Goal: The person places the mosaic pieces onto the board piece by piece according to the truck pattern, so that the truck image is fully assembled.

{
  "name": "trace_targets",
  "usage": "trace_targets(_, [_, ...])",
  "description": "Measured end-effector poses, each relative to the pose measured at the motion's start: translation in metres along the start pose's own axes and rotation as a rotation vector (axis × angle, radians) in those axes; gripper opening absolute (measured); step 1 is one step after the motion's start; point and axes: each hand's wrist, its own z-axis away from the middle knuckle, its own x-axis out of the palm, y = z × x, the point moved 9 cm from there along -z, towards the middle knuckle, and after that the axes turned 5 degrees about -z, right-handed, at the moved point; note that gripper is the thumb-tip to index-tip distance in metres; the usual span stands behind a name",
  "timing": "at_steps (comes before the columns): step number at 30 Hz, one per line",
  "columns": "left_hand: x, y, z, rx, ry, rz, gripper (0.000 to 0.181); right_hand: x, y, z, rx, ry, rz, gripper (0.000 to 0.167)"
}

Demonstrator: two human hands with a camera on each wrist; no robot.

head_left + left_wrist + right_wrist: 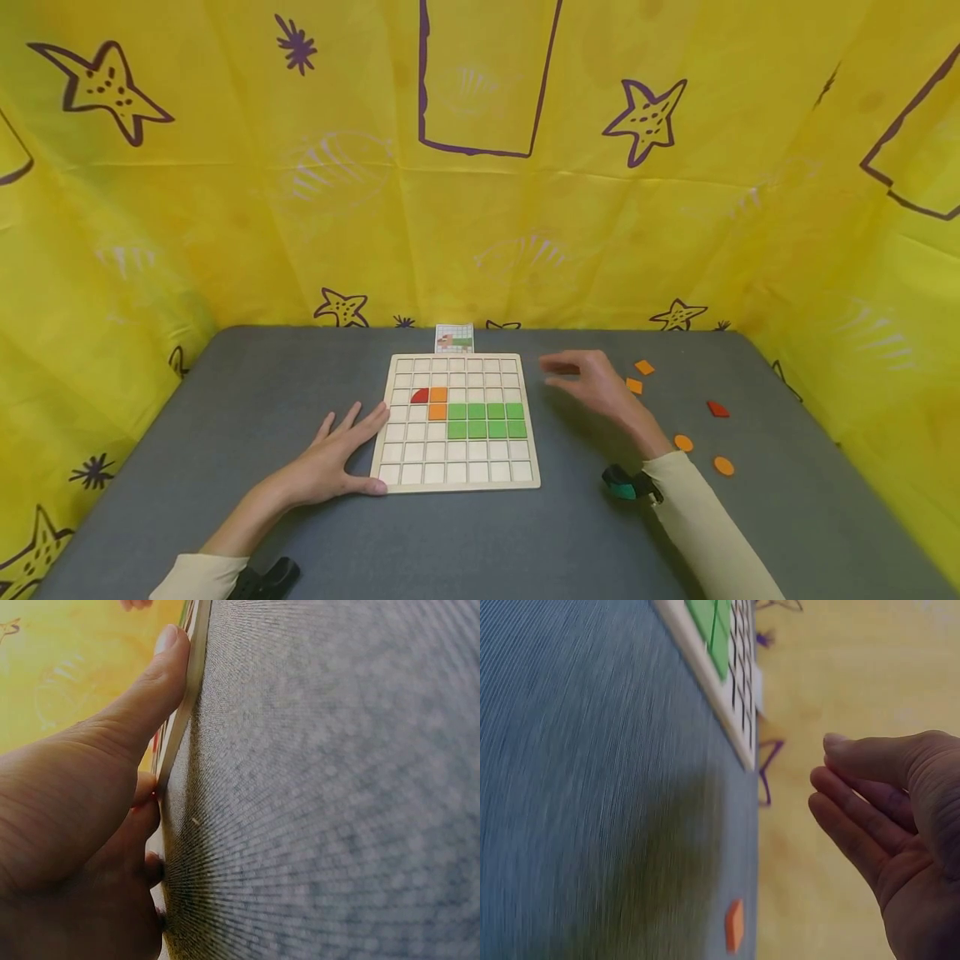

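A pale wooden grid board lies flat on the grey table. Green square tiles fill two rows at its right side. Left of them sit two orange square tiles and a red quarter-round tile. My left hand rests against the board's left edge, fingers spread, thumb at the near corner. In the left wrist view the thumb lies along the board's side. My right hand hovers right of the board, thumb and fingers apart; nothing shows between them in the right wrist view.
A small picture card lies behind the board. To the right are loose orange squares, orange round tiles and a red tile. A yellow patterned cloth hangs behind and beside the table.
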Motion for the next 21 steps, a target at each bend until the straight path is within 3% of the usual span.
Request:
trace_targets(3, [0.000,0.000,0.000,0.002,0.001,-0.002,0.111,-0.014,0.009,0.009,0.015,0.040,0.031,0.032])
trace_targets(14, [0.000,-0.002,0.002,-0.001,0.009,0.000,0.111,-0.051,0.050,0.037,0.125,0.058,0.064,0.033])
trace_targets(21, [0.000,0.000,0.001,0.021,0.016,-0.003,0.110,-0.088,0.072,0.065,0.201,0.131,0.173,0.033])
